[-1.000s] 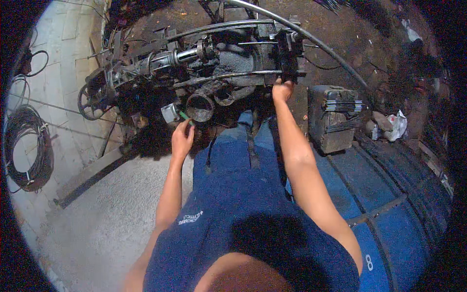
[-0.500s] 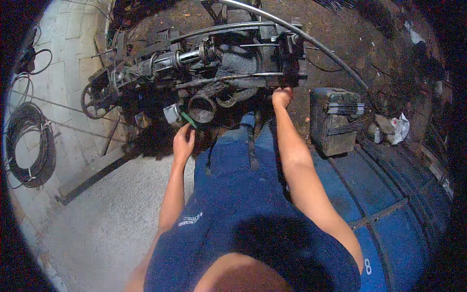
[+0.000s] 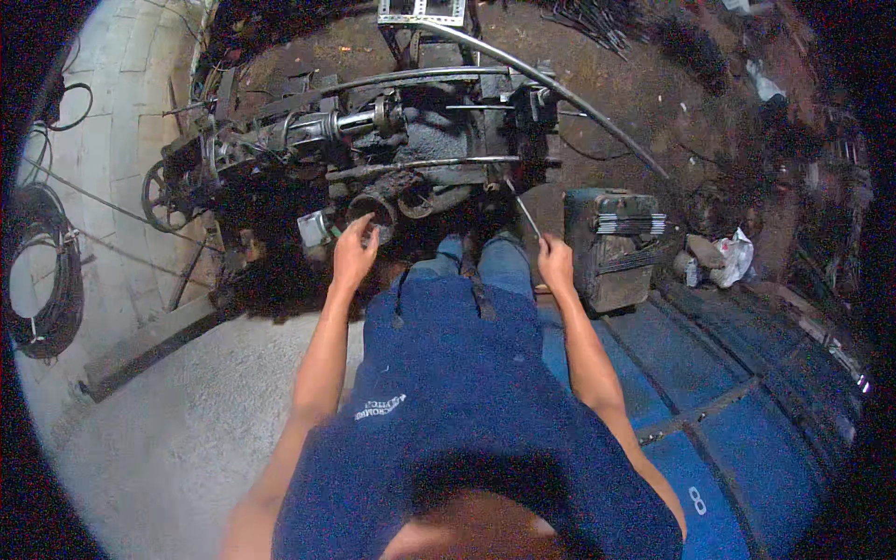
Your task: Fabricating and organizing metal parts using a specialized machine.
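Observation:
A dark, greasy machine (image 3: 439, 140) with shafts and bars stretches across in front of me. My left hand (image 3: 353, 257) is raised by the round mouth of a pipe-like part (image 3: 385, 207) on its near side, with thumb and fingers apart and nothing visible between them. In my right hand (image 3: 556, 261) is the lower end of a thin metal rod (image 3: 525, 209). The rod slants up and left, its far tip by the machine's lower bar (image 3: 420, 168); whether it touches cannot be made out. A small pale box-like part (image 3: 314, 229) is left of my left hand.
A spoked handwheel (image 3: 168, 196) is at the machine's left end. A long curved tube (image 3: 579, 103) crosses over its right side. Right of my right hand stands a worn box-like case (image 3: 621, 289). Coiled black cable (image 3: 70, 280) lies far left; blue panels (image 3: 672, 373) cover the lower right.
My right hand has come back from the machine's right end toward me, with the rod now showing in it. The left hand has moved up to the pipe mouth. The view has shifted.

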`<state>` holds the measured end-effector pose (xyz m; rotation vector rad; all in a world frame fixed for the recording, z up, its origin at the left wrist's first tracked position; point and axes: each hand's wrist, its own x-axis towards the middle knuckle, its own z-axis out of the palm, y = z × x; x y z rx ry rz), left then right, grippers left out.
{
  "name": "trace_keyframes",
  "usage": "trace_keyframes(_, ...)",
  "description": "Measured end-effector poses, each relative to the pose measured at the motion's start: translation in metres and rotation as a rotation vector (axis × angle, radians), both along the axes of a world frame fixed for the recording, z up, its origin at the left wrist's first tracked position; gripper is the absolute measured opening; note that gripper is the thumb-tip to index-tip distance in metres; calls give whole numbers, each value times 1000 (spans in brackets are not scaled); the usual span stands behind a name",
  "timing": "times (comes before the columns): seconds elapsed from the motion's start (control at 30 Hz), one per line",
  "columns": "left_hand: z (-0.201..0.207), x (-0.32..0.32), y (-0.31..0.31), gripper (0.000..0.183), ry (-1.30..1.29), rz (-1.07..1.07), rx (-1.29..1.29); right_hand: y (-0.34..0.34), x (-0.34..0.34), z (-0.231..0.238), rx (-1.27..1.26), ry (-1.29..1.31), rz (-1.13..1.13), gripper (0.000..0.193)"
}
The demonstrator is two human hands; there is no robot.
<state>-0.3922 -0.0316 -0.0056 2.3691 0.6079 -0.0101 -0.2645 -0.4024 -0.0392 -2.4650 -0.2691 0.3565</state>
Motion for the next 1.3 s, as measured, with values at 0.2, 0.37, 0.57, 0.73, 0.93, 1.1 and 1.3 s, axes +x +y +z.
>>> trace_keyframes(0.2, 7, 31, -20, 32, -74, 53, -85, -17, 5, 60, 101, 202, 78, 22)
trace_keyframes(0.37, 21, 49, -32, 33, -195, 41, 69, 1, 23, 55, 210, 229, 178, 24)
trace_keyframes(0.57, 32, 50, -35, 42, -295, 122, 204, 58, 47, 59, 378, 184, 286, 26)
trace_keyframes(0.73, 50, 45, -42, 48, -297, 157, 302, 87, 45, 72, 435, 186, 313, 26)
trace_keyframes(0.93, 61, 34, -31, 50, -285, 202, 336, 117, 34, 64, 486, 185, 303, 28)
trace_keyframes(1.1, 73, 27, -7, 52, -311, 253, 357, 154, 31, 78, 431, 171, 343, 28)
trace_keyframes(1.3, 79, 17, 46, 53, -322, 277, 303, 215, 23, 84, 323, 205, 330, 28)
